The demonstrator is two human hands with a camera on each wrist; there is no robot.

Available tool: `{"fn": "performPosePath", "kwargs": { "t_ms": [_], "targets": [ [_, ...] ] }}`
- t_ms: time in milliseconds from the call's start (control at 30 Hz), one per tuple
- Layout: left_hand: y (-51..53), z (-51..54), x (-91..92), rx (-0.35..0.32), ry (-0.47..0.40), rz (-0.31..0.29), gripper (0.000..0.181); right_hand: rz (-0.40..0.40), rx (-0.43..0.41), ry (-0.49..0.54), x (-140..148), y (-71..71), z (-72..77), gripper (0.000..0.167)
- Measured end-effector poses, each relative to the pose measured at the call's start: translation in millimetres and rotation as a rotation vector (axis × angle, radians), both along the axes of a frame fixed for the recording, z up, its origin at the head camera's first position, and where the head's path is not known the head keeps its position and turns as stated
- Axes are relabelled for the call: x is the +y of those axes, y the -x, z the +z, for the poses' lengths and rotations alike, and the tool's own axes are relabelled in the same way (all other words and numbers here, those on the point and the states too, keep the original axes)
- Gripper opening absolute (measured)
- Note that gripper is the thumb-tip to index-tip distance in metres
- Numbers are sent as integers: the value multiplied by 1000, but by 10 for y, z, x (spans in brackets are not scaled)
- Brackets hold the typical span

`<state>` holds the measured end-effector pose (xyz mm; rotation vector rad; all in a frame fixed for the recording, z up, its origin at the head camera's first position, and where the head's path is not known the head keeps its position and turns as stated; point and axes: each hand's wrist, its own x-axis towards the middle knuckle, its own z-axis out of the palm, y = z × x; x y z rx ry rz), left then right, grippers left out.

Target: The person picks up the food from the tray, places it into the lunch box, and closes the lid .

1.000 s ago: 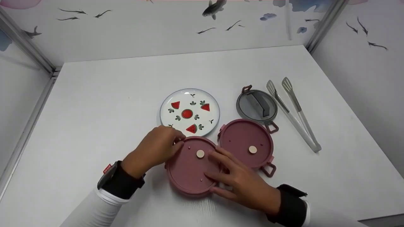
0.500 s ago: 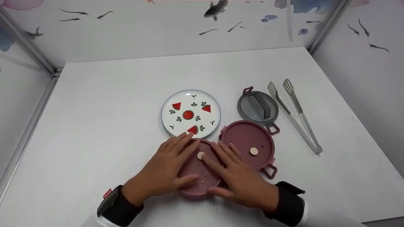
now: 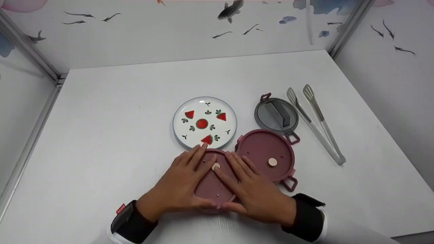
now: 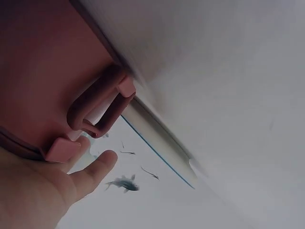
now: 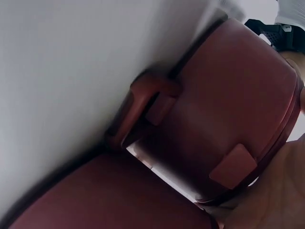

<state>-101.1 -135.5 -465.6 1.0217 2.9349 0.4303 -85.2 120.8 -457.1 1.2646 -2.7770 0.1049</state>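
A round dark-pink container with a lid [image 3: 220, 184] lies at the near middle in the head view. Both hands rest on its top: the left hand [image 3: 179, 184] over the left rim, the right hand [image 3: 259, 191] over the right rim, fingers straight, thumbs near each other at the front edge. A pale round knob [image 3: 216, 166] shows between the index fingers. In the left wrist view the container's side [image 4: 52, 71] carries a loop handle [image 4: 102, 102], the left hand [image 4: 52, 191] above its rim. The right wrist view shows the side [image 5: 228, 90] with a handle and latch tab [image 5: 233, 167].
A second pink round container [image 3: 264, 145] stands right beside the first. Behind it lies a grey lidded pot [image 3: 276, 113], with metal tongs [image 3: 322, 128] to its right. A white plate with watermelon pictures [image 3: 217, 128] is behind the hands. Walls enclose the table [image 3: 101, 135].
The left hand has moved from pinching the container's back-left rim to lying spread on top. The right hand has shifted slightly inward, and the thumbs have come closer together.
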Motion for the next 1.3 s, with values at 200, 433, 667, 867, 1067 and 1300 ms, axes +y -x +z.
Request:
{"fn": "performPosePath", "kwargs": {
  "t_ms": [200, 433, 667, 867, 1067, 1300],
  "targets": [
    [-6, 4, 21, 10, 0, -7, 117, 9, 14, -19, 2, -12, 13, 82],
    [-15, 22, 28, -1, 1, -4, 115, -6, -58, -53, -19, -24, 52, 80],
    [-21, 69, 40, -8, 20, 10, 111, 0, -141, -83, -67, -6, 154, 78],
    [-18, 99, 48, -36, 23, 13, 111, -5, -194, -100, -80, 14, 181, 77],
    [-13, 98, 57, -59, 22, 24, 112, 15, -134, -42, -52, 36, 89, 78],
    [-19, 77, 59, -55, 26, 20, 115, 39, -35, -22, -35, 26, 33, 80]
  ]
}}
